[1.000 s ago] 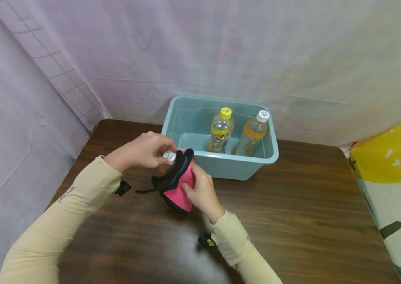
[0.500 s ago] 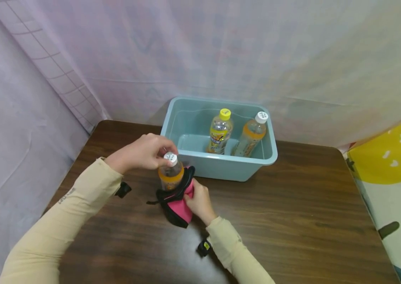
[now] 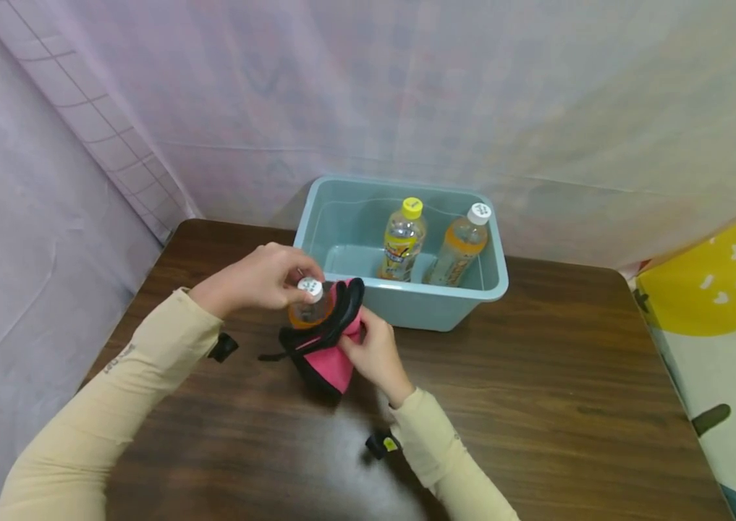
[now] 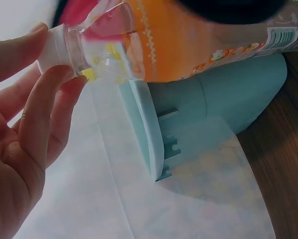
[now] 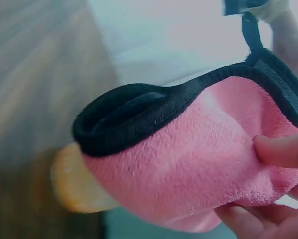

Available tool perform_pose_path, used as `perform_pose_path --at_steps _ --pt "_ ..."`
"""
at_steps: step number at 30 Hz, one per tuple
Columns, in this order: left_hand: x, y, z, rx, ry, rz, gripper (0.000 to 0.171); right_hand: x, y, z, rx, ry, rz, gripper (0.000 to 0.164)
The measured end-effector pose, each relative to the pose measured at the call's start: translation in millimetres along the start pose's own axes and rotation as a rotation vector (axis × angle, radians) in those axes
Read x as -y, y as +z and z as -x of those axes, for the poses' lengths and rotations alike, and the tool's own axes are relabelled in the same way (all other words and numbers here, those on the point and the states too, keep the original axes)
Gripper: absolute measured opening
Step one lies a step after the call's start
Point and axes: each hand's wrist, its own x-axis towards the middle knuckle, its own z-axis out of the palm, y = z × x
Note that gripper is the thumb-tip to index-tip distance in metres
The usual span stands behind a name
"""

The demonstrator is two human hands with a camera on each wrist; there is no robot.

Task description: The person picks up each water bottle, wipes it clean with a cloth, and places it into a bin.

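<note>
My left hand (image 3: 270,278) pinches the white cap of a plastic bottle (image 4: 169,45) with an orange-banded label, between thumb and fingertips. The bottle stands out in front of the bin, its lower part hidden in the head view. With thumb and fingers, my right hand (image 3: 374,354) grips a pink fleece cloth (image 3: 333,367) that has thick black edging and a loop. That cloth lies against the bottle's right and front side. In the right wrist view, folds of the cloth (image 5: 189,159) bunch between the fingers. Whether it is a flat cloth or a mitt, I cannot tell.
A light blue plastic bin (image 3: 420,304) stands behind the hands on the dark wooden table (image 3: 537,376). Inside it are a yellow-capped bottle (image 3: 403,246) and a white-capped bottle (image 3: 459,253), leaning right. Pale curtains (image 3: 407,87) hang behind the table.
The right hand and the pink cloth slid down the bottle, showing its orange label, then came back up. My left hand stayed on the cap nearly in place.
</note>
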Motion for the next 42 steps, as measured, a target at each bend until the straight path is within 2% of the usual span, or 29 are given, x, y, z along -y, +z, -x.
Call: perform_pose_path --at_steps 4,7,11,15,19,23,32,42 --pt "0.5 0.3 0.8 -0.02 0.017 -0.009 0.021 19.2 -10.4 -10.5 0.032 -0.008 -0.056 0.022" --pt "1.3 0.2 1.6 -0.034 0.035 -0.014 0.021 27.8 -13.7 -15.6 0.057 0.0 -0.027 0.025" --pt "2.2 0.7 2.3 -0.048 0.052 -0.017 0.021 31.4 -13.9 -17.1 0.067 0.015 0.025 0.025" --pt "2.2 1.2 2.0 -0.043 0.037 -0.009 0.021 28.5 -11.9 -14.7 0.063 0.025 0.029 0.029" --pt "2.0 1.6 1.2 -0.024 0.01 0.007 0.021 19.7 -7.1 -8.0 0.022 0.015 0.047 0.031" --pt "2.0 1.4 1.5 -0.015 -0.005 0.026 0.022 0.4 5.0 1.9 -0.019 0.022 0.084 0.022" --pt "0.4 2.0 -0.6 -0.007 0.009 0.011 0.021 -45.6 28.4 18.0 0.036 0.114 0.156 0.021" --pt "0.5 2.2 -0.1 -0.001 -0.011 0.02 0.021 -50.0 30.2 19.1 0.029 0.13 0.132 0.021"
